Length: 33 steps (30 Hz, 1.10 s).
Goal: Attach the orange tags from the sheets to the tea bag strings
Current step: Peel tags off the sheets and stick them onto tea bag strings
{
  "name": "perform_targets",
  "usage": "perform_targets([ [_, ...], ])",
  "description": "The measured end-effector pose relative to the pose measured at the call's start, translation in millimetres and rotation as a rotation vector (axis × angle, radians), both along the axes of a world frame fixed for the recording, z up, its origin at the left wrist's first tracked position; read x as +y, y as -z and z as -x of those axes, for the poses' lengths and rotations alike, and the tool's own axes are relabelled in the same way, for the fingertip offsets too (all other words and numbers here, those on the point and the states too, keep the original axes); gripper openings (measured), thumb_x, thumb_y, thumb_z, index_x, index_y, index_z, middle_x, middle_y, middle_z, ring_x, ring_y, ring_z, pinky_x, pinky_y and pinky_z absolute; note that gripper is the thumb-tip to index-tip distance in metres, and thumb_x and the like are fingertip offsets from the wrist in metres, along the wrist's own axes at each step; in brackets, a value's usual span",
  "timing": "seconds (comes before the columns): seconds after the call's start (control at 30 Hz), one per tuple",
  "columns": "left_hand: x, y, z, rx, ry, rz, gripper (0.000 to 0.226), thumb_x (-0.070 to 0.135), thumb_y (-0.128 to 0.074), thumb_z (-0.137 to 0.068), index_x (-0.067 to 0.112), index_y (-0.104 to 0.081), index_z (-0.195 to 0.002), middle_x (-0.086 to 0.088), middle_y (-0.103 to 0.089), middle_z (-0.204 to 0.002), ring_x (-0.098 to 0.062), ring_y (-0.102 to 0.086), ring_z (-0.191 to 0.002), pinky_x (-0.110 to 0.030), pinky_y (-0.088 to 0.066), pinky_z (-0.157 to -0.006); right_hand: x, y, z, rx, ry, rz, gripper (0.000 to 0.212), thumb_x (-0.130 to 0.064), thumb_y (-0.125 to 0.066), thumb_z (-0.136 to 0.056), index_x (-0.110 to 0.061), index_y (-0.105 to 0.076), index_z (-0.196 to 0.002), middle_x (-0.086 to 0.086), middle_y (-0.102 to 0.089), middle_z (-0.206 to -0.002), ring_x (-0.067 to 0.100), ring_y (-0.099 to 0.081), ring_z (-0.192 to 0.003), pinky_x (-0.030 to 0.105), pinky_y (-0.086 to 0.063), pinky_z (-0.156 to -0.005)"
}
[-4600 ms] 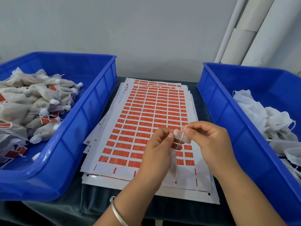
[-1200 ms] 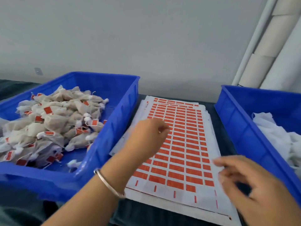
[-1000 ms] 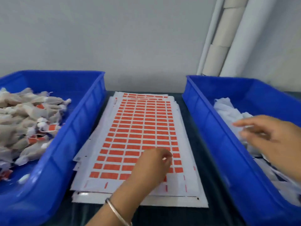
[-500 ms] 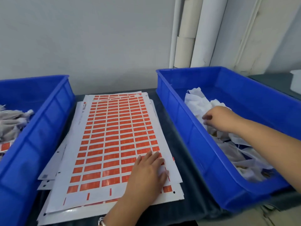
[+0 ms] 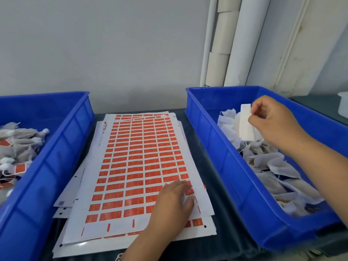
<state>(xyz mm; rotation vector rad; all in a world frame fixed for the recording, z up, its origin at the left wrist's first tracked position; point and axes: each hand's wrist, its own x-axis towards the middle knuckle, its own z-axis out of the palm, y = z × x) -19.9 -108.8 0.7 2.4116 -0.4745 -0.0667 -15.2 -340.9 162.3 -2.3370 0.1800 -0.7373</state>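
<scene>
A stack of white sheets (image 5: 135, 159) covered in rows of orange tags lies between two blue bins. My left hand (image 5: 172, 206) rests flat on the sheet's near right corner, fingers together, holding nothing. My right hand (image 5: 273, 123) is raised over the right blue bin (image 5: 235, 162) and pinches a white tea bag (image 5: 245, 123) by its upper edge. Below it lies a heap of untagged white tea bags (image 5: 278, 172). The left blue bin (image 5: 56, 147) holds tea bags with orange tags (image 5: 18, 147) on their strings.
White tubes (image 5: 226, 42) lean against the wall behind the right bin. A dark cloth covers the table (image 5: 212, 162). A white container (image 5: 342, 104) shows at the far right edge.
My right hand has lifted a tea bag up out of the pile in the right bin. My left hand stays on the sheet's corner. The view has shifted slightly.
</scene>
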Motion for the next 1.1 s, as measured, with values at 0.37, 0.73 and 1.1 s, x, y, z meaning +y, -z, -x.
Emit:
perform_targets([
  [0.37, 50.7, -83.7, 10.6, 0.386, 0.184, 0.997, 0.055, 0.072, -0.068, -0.058, 0.06, -0.052, -0.11, 0.028, -0.059, -0.112, -0.006, -0.063, -0.104, -0.028, -0.056, -0.079, 129.3, 16.6, 54.0, -0.071, -0.412, -0.476, 0.016, -0.024, -0.054, -0.068, -0.037, -0.047, -0.062, -0.015, -0.061, -0.077, -0.006, -0.056, -0.066, 0.013, -0.047, -0.051],
  [0.73, 81.1, -62.7, 5.8, -0.112, -0.293, 0.494, 0.029, 0.043, -0.074, -0.071, 0.049, -0.05, -0.086, 0.032, -0.054, -0.09, 0.012, -0.053, -0.088, -0.002, -0.043, -0.056, 168.6, 83.4, 17.2, 0.273, -0.317, -1.068, 0.043, -0.003, -0.061, -0.087, -0.027, -0.053, -0.053, -0.004, -0.071, -0.092, 0.022, -0.067, -0.095, 0.038, -0.059, -0.071],
  [1.1, 65.4, -32.7, 13.8, 0.158, -0.205, 0.429, 0.018, 0.043, -0.058, -0.086, 0.036, -0.061, -0.069, 0.029, -0.061, -0.069, 0.014, -0.055, -0.07, -0.001, -0.039, -0.05, 178.6, 110.5, 13.6, 0.264, -0.152, -1.212, 0.02, -0.007, -0.057, -0.092, -0.024, -0.068, -0.093, -0.006, -0.068, -0.099, 0.019, -0.067, -0.089, 0.03, -0.059, -0.062],
])
